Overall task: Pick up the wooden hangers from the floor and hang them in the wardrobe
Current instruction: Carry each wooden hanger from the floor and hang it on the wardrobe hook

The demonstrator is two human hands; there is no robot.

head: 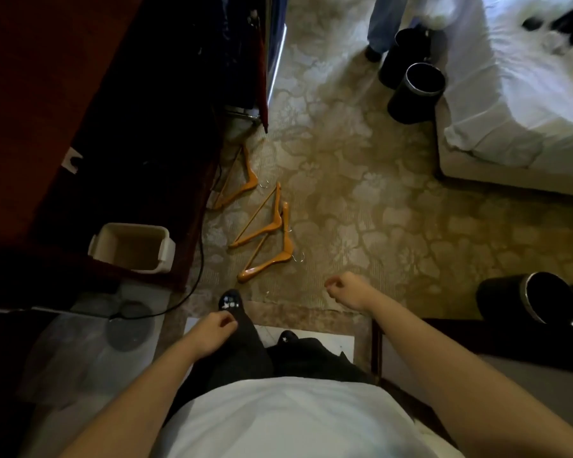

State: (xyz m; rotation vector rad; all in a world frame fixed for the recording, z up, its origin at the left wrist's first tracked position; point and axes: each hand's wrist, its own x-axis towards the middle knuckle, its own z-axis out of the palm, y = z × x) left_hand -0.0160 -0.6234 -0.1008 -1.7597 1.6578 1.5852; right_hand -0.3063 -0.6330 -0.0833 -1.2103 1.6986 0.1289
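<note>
Three wooden hangers lie on the patterned carpet ahead of my feet. The nearest hanger and the middle hanger overlap. The far hanger lies against the base of the dark wardrobe on the left. My right hand hangs above the carpet, just right of the nearest hanger, fingers loosely curled and holding nothing. My left hand hovers over my left leg, also loosely curled around nothing.
A beige bin stands by the wardrobe, with a black cable trailing beside it. Black cylindrical bins stand near the bed, and another black bin lies at right. Another person's leg is at the top.
</note>
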